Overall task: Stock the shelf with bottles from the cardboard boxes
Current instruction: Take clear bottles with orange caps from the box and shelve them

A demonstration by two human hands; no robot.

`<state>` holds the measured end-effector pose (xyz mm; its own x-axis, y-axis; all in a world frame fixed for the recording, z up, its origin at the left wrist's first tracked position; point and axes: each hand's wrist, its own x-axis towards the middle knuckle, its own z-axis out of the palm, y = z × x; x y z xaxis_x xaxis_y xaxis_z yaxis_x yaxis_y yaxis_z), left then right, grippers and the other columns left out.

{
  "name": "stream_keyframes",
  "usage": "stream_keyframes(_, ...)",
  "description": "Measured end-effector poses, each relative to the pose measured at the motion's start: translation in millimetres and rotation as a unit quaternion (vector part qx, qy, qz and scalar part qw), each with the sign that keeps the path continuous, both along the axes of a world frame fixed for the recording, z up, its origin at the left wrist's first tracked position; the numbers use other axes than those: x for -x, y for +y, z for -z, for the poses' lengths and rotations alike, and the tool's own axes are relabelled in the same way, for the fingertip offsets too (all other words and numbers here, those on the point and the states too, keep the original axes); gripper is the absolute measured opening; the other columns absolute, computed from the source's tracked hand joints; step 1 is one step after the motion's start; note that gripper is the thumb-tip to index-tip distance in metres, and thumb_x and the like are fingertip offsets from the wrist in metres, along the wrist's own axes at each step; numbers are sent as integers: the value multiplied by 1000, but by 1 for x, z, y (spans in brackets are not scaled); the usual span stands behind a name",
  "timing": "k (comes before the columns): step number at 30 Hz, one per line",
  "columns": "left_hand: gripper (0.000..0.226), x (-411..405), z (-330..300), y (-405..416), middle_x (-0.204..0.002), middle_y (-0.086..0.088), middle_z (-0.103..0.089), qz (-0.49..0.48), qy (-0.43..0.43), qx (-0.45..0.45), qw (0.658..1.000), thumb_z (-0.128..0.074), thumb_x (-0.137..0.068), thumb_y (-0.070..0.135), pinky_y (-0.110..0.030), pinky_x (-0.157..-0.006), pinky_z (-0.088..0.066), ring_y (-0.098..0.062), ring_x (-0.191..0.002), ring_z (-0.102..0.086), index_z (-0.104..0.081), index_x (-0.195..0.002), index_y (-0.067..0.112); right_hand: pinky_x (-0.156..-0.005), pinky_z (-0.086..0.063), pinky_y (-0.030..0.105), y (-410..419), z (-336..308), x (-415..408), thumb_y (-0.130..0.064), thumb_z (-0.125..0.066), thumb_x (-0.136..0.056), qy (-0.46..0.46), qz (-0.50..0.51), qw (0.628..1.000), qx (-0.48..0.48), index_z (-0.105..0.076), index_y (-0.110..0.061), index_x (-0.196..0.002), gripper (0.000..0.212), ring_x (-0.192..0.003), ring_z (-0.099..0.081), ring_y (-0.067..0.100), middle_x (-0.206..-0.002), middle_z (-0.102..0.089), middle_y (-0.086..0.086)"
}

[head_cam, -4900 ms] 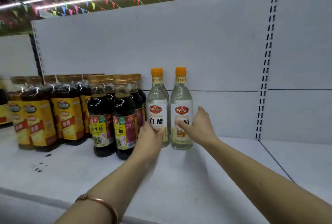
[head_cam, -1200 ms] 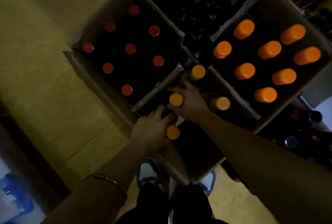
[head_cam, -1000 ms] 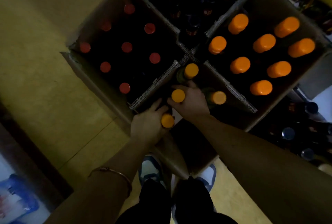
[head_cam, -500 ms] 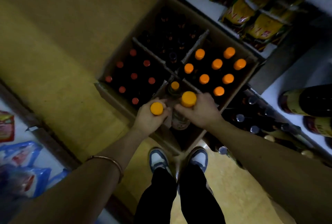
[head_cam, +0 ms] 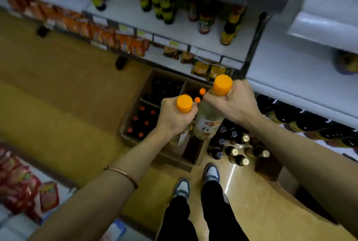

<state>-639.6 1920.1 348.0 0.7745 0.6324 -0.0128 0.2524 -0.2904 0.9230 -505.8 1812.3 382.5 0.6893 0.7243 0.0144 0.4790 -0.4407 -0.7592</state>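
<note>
The left hand is gripping the neck of 1 clear orange-capped bottle, and the right hand is gripping the neck of a 2nd clear orange-capped bottle with a pale label. Both bottles are hanging upright, side by side, above the open brown cardboard box on the yellow floor, near the white shelf at right.

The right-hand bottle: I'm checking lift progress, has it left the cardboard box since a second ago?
Yes. The right hand has raised its orange-capped bottle up out of the cardboard box.
</note>
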Motion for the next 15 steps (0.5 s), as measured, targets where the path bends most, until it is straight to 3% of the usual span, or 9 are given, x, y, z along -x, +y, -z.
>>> stream_keyframes(3, 55, -14, -56, -2, -56, -22, -61, 56, -44, -44, 996, -55, -76, 42, -46, -52, -48, -34, -54, -60, -57, -56, -9, -47, -30, 29, -15, -67, 0, -37, -71, -71, -28, 53, 998, -17, -31, -16, -41, 54, -41, -32, 12, -37, -32, -7)
stream_keyframes(6, 51, -33, -107, -11, -56, -15, -65, 102, -72, -61, 990, -56, -75, 42, -45, -57, -52, -28, -55, -64, -62, -54, -4, -48, -32, 32, -43, -131, -2, -38, -69, -67, -49, 110, 992, -45, -41, -7, -46, 47, -46, -32, 12, -43, -37, -3)
stream_keyframes(10, 35, -60, -178, -40, -55, -4, -68, 185, -102, -81, 974, -61, -74, 29, -39, -57, -54, -19, -54, -66, -65, -52, 2, -42, -29, 23, -87, -213, -3, -34, -67, -64, -89, 168, 979, -79, -38, -14, -41, 42, -41, -31, 8, -36, -35, -9)
stream_keyframes(12, 27, -72, -217, -62, -55, -1, -67, 224, -120, -72, 964, -61, -74, 23, -31, -60, -55, -13, -53, -65, -65, -50, 11, -43, -37, 26, -110, -250, -6, -28, -72, -69, -115, 192, 970, -92, -43, -12, -44, 42, -41, -39, 10, -38, -43, -9)
stream_keyframes(15, 25, -94, -270, -97, -53, -3, -67, 274, -145, -15, 951, -61, -73, 16, -30, -62, -57, -17, -53, -65, -64, -48, 14, -53, -55, 42, -154, -302, -8, -26, -70, -72, -139, 225, 957, -121, -58, 4, -61, 34, -55, -64, 27, -54, -64, 8)
